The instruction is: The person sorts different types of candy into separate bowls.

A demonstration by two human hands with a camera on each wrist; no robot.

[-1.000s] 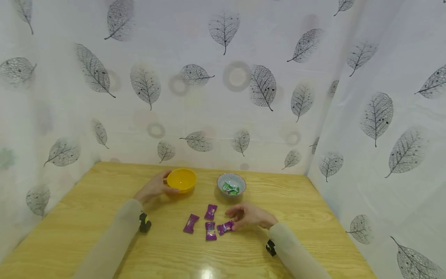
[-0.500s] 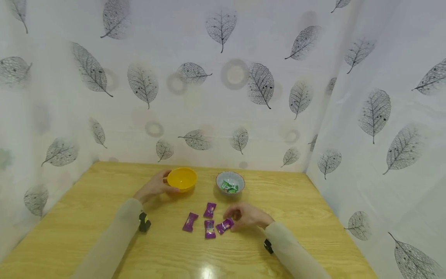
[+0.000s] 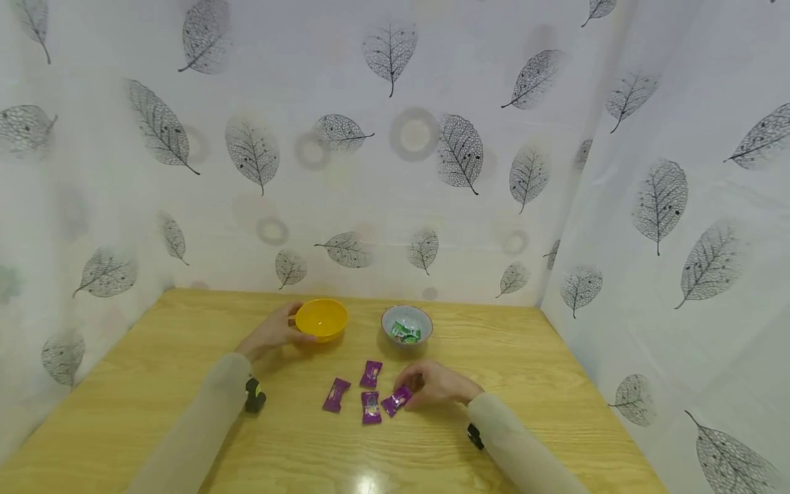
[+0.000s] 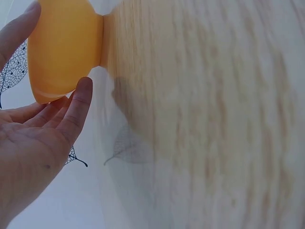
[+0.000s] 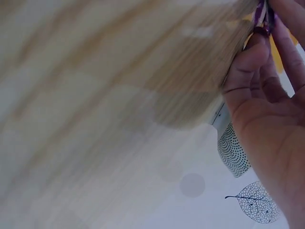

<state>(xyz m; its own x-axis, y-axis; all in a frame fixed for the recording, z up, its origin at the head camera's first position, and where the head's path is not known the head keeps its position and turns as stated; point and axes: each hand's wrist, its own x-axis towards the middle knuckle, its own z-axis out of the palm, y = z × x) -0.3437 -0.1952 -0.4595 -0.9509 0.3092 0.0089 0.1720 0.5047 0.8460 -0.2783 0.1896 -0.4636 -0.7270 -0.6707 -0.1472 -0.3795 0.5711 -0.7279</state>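
My left hand (image 3: 274, 333) holds a yellow bowl (image 3: 322, 320) by its left side. In the left wrist view the thumb lies on one side of the bowl (image 4: 62, 43) and the fingers touch the other; its base stands on the table. My right hand (image 3: 439, 384) pinches a purple-wrapped candy (image 3: 396, 400) between thumb and fingers, close to the tabletop. Three more purple candies lie left of it: one upper (image 3: 371, 374), one lower (image 3: 371, 407), one farther left (image 3: 336, 395). The right wrist view catches only a purple bit of wrapper (image 5: 259, 14) at the fingertips.
A grey-white bowl with a reddish rim (image 3: 407, 310) stands right of the yellow one, with green-wrapped candies (image 3: 405, 333) inside. The wooden table (image 3: 296, 446) meets a leaf-printed curtain (image 3: 395, 171) at the back and both sides.
My right thumb and fingers have closed in on the rightmost purple candy, which has turned slightly. The left hand keeps its hold on the yellow bowl.
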